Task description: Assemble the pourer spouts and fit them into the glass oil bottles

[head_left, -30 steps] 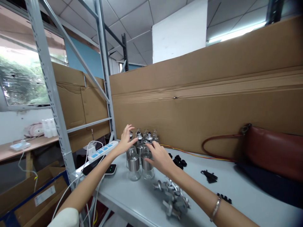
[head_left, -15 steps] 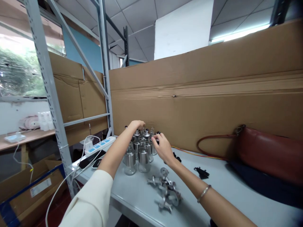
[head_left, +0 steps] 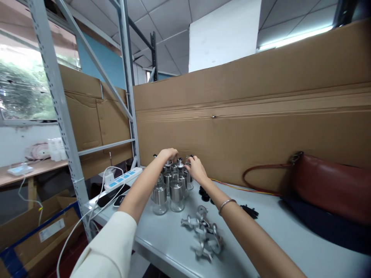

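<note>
Glass bottles with metal sleeves (head_left: 176, 191) stand in a tight cluster; several carry metal tops with black tips. My left hand (head_left: 170, 154) reaches over the back of the cluster, its fingers curled down round the neck area of a bottle, which they mostly hide. At the right side of the cluster, my right hand (head_left: 198, 170) pinches a small black cap (head_left: 191, 156) above a bottle top. Loose metal bottle tops with discs and stems (head_left: 203, 231) lie in a heap before the bottles. Small black caps (head_left: 204, 194) lie by my right wrist.
A power strip (head_left: 123, 178) with white cables and dark phones lies left of the bottles. More black pieces (head_left: 249, 211) lie right of my forearm. A brown leather bag (head_left: 330, 189) rests at the right. A cardboard wall (head_left: 246, 143) closes the back; a metal rack post (head_left: 131, 116) stands left.
My right hand has moved slightly up and left, closer to the bottle tops, and its forearm has shifted, uncovering black caps beside the wrist. My left hand has stayed nearly in place.
</note>
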`<state>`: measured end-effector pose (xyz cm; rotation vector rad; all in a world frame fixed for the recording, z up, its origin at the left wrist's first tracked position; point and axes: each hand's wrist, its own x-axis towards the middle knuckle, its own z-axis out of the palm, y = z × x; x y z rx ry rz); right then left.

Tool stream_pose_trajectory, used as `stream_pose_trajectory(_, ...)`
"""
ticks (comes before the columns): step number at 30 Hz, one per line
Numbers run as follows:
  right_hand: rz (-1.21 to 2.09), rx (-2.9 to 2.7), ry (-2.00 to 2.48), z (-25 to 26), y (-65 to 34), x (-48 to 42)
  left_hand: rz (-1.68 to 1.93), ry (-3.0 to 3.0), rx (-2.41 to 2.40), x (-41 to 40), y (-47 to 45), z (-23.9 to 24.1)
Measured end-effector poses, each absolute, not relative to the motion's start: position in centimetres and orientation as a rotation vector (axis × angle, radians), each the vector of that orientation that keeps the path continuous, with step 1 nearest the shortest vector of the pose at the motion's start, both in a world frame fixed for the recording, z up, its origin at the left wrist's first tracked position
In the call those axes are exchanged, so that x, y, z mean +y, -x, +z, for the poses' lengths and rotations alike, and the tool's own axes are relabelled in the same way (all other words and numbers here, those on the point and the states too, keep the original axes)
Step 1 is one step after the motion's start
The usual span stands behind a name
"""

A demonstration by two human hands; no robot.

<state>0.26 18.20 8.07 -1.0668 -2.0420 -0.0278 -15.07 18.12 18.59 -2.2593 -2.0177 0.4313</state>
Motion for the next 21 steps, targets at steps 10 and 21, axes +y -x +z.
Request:
stream_pose_trajectory(10, -0.024, -1.896, 0.997, 8.1, -1.7, 17.5, -0.023, 2.063, -1.826, 13.2, 16.1, 27.6)
stream_pose_trajectory(21, -0.153, -1.82, 0.885, 15.2, -3.8, 11.7, 0.114, 1.833, -2.007, 9.5, 20.6, 31.5)
